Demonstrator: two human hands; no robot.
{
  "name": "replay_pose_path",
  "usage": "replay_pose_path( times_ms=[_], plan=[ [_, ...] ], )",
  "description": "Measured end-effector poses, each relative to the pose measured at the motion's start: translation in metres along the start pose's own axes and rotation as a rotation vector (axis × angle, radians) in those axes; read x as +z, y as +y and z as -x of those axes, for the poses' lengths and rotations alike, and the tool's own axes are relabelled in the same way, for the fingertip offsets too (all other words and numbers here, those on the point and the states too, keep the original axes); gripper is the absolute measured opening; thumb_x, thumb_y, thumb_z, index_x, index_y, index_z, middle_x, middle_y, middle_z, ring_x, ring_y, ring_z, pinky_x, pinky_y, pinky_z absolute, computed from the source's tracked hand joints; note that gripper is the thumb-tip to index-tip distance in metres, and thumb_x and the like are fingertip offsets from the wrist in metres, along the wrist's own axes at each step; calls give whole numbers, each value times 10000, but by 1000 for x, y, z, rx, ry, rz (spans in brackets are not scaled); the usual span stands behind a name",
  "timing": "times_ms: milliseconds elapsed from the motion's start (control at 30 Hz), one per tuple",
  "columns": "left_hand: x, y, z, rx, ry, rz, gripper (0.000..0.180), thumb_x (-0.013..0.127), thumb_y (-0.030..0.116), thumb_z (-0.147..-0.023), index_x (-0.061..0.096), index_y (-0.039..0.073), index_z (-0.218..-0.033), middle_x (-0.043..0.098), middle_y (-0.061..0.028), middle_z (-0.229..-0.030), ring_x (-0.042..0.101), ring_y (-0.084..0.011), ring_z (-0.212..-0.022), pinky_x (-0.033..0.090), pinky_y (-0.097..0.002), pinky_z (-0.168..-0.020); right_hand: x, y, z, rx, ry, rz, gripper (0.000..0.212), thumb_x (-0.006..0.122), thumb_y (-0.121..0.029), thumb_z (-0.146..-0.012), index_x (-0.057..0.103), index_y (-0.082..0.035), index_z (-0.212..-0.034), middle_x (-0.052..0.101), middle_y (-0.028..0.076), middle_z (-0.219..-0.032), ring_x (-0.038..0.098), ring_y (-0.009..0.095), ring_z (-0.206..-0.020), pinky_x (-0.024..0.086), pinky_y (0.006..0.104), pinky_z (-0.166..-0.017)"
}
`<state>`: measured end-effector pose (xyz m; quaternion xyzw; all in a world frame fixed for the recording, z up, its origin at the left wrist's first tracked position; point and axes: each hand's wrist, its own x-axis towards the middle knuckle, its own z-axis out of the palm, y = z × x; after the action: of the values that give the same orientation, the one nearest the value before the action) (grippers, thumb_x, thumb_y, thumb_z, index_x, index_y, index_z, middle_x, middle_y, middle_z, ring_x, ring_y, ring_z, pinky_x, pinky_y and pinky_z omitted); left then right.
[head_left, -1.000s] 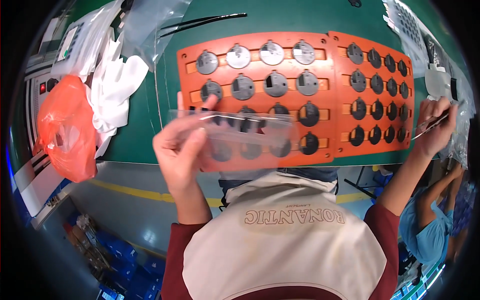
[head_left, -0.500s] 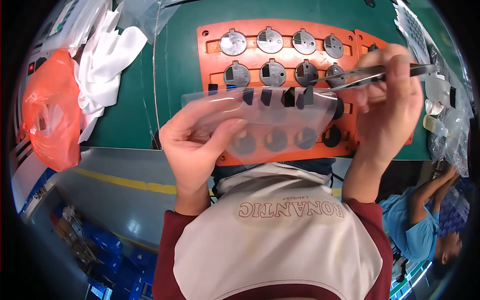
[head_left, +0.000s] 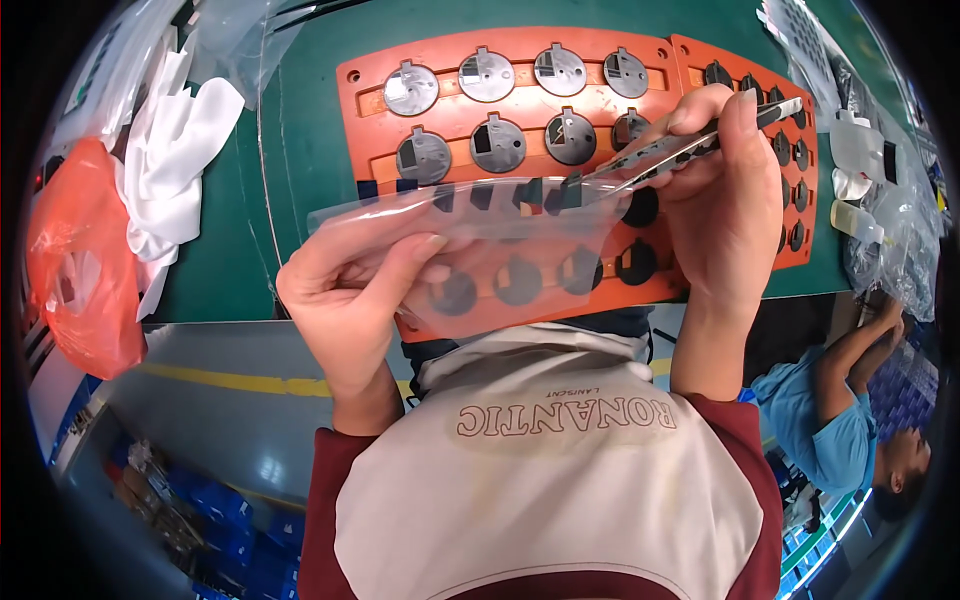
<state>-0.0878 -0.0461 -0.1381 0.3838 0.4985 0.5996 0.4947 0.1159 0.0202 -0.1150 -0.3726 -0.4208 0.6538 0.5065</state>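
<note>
1. Here we hold a clear film sheet (head_left: 480,225) in our left hand (head_left: 355,290), thumb on top and fingers curled beneath, pinching its lower left edge. The sheet floats flat above the near edge of the orange tray (head_left: 520,120), not resting on it.
2. Along the sheet's far edge runs a row of small dark squares (head_left: 500,193). Our right hand (head_left: 725,200), at three o'clock from the sheet, has its fingers closed tightly round a pair of metal tweezers (head_left: 690,145). Their tips meet the square at the right end of the row; whether the tips have already closed on it, we cannot tell.
3. To do this well, in our judgement, we keep the left hand still and the film taut, so the square does not flex away from the tips.
4. We keep the tweezers at a shallow angle, nearly level with the film, and take the square by one corner instead of its middle.
5. We lift slowly; a quick pull could curl the square or drag its neighbour.
6. The tray's round grey discs (head_left: 498,145) lie at twelve o'clock from the sheet, some with dark patches, the nearer ones seen through the film. We keep the sheet clear of them.
7. White gloves (head_left: 175,170) and an orange bag (head_left: 75,260) sit at nine o'clock, well apart.
</note>
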Motion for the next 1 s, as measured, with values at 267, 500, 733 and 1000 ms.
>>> replay_pose_path(
  times_ms=[267,500,733,1000],
  plan=[
    [2,-3,1,52,8,7,189,524,-109,-657,551,-58,-836,577,-124,-747,557,-125,-570,442,-169,-494,21,-7,5,40,137,51,330,289,-274,-855,429,12,-769,503,111,-648,542,175,-549,460,249,-510],
    [-1,0,3,11,-21,5,223,530,-117,-644,548,-61,-860,577,-127,-772,574,-149,-638,454,-180,-531,23,-4,7,16,41,24,296,298,-243,-853,432,9,-773,524,116,-631,527,165,-508,423,221,-448],
    [-18,2,14,22,33,-143,213,560,-127,-582,569,-72,-788,584,-138,-712,581,-167,-587,455,-198,-501,24,7,2,-45,119,8,264,356,-204,-831,484,26,-808,539,116,-593,494,110,-467,342,162,-380],
    [-70,1,12,-5,-241,-129,169,552,-121,-508,582,-80,-669,582,-173,-641,576,-188,-525,450,-213,-492,87,33,-3,-10,280,352,170,471,-109,-786,467,48,-852,555,118,-567,508,87,-413,352,154,-330]
  ],
)
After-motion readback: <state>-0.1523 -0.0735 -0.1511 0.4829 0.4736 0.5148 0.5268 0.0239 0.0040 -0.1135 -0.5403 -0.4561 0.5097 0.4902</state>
